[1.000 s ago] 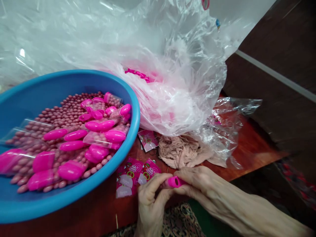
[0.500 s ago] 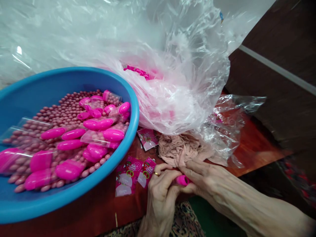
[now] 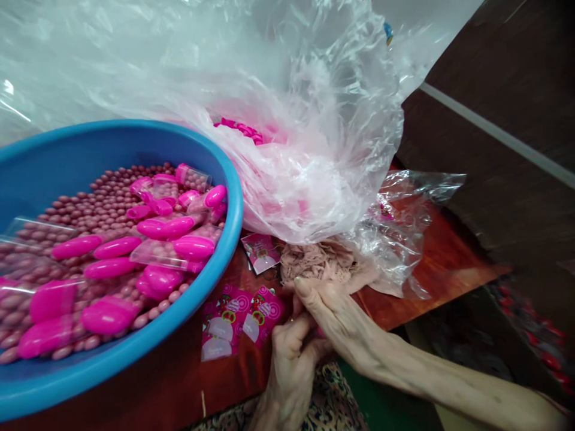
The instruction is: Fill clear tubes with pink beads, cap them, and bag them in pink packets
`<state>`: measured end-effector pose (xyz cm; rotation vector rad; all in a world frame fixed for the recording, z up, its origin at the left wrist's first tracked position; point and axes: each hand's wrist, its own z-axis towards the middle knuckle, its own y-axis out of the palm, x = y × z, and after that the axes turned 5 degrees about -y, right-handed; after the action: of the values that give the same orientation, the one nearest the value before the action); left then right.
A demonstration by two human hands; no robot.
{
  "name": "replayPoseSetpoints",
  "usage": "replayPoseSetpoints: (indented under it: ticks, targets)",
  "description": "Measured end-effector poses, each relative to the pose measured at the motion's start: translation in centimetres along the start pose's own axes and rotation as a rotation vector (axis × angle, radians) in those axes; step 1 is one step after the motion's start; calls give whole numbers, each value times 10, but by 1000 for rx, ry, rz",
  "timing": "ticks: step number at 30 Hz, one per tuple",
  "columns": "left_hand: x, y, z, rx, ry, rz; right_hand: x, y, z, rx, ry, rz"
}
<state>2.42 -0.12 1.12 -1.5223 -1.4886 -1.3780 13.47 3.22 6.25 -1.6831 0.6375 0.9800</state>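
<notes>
My left hand (image 3: 294, 344) is closed around a small bright pink plastic piece (image 3: 320, 332), of which only a sliver shows between the hands. Across the top of it lies my right hand (image 3: 330, 308), touching the left fingers. One right digit points toward the crumpled beige cloth (image 3: 317, 261) just beyond; the other right fingers are hidden. Left of my hands, pink printed cards (image 3: 227, 320) lie on the reddish-brown tabletop (image 3: 171, 383). A large blue basin (image 3: 231, 197) holds mauve balls (image 3: 108, 197) and clear tubes with pink plastic ends (image 3: 110, 312).
Behind the cloth slumps a big translucent plastic bag (image 3: 305, 179) with pink pieces (image 3: 240, 129) inside. A clear crinkled bag (image 3: 399, 230) lies to its right. Another printed card (image 3: 260, 252) sits between basin and cloth. The table's edge runs along the right.
My right hand has shifted left and over the left hand, covering most of the pink piece, whose open end showed before. The view has swung slightly right.
</notes>
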Motion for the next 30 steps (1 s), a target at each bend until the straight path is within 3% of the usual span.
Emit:
replayPoseSetpoints:
  ticks: [3, 7, 14, 19, 30]
  targets:
    - [-2, 0, 0, 23, 162, 124, 6, 3, -6, -49, 26, -76]
    - [-7, 2, -2, 53, 313, 232, 13, 5, -9, -30, -82, -248]
    - [-33, 0, -5, 126, 239, 278, 4, 22, -1, 7, -144, -404]
    - [-51, -6, 2, 135, 227, 259, -4, 23, 0, -59, -185, -443]
    - [-35, 7, 1, 216, 363, 232, -5, 21, 11, -41, -70, -298]
